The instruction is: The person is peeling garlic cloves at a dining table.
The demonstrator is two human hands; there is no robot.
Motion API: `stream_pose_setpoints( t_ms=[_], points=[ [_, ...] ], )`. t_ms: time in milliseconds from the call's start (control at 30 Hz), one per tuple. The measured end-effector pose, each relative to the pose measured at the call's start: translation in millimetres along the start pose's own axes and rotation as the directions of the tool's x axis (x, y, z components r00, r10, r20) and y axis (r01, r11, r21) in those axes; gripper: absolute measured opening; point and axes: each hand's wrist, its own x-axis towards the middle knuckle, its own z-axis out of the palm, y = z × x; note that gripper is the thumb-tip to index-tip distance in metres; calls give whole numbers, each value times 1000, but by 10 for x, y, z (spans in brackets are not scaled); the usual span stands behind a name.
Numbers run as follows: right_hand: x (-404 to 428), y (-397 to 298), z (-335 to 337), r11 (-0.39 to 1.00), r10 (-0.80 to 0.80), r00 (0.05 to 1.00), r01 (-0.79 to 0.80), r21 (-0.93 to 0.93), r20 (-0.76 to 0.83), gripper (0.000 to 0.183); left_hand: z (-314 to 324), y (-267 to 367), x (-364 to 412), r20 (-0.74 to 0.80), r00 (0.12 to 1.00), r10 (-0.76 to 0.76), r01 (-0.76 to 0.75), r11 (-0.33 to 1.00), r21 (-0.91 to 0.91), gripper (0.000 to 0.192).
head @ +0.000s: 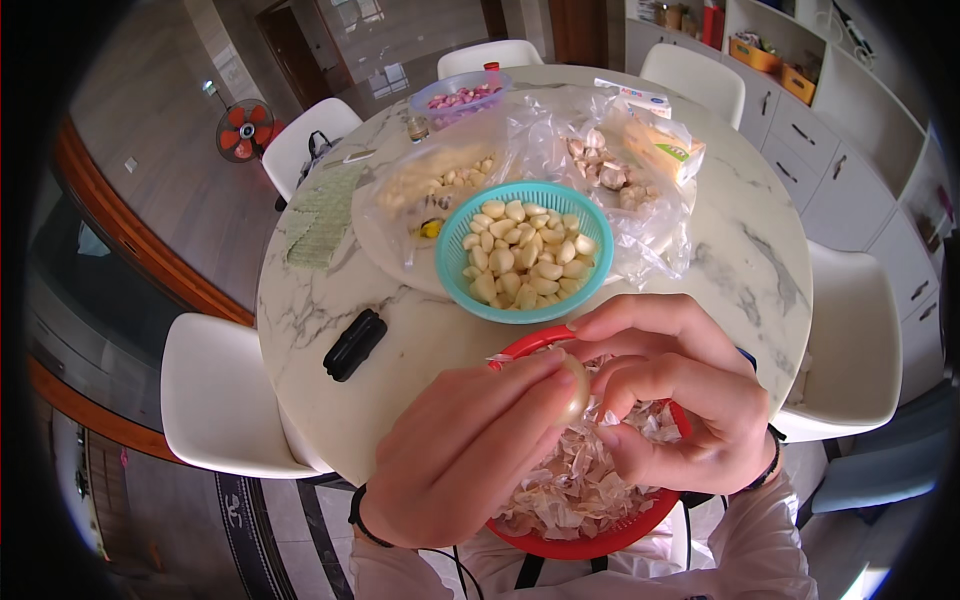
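A pale, mostly peeled garlic clove (576, 394) is pinched in the fingers of my left hand (469, 450). My right hand (682, 405) is curled just beside it, holding a small flake of garlic skin (610, 418) between thumb and forefinger. Under both hands is a red plastic basket (630, 529) heaped with papery garlic skins (570, 487). Beyond the hands a turquoise plastic basket (448, 281) holds many peeled garlic cloves (529, 251). My hands hide part of the red basket's rim.
Behind the turquoise basket, clear plastic bags hold garlic cloves (465, 176) and whole garlic bulbs (611, 174). A black case (355, 345) and a green cloth (324, 217) lie on the round marble-patterned table (420, 337). Farther back stand a bowl of small purple bulbs (442, 116) and a tissue pack (664, 150).
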Motion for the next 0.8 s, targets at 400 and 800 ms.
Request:
stream_pose_setpoints(
  t_ms=[400,800],
  points=[
    [-20,-159,-164,964,191,982,-186,-189,6,18,-4,-101,9,-9,937,-348,335,909,-249,35],
    [-65,-112,-252,941,202,963,-140,-308,180,27,10,-240,7,58,893,-445,447,869,-212,29]
  ],
)
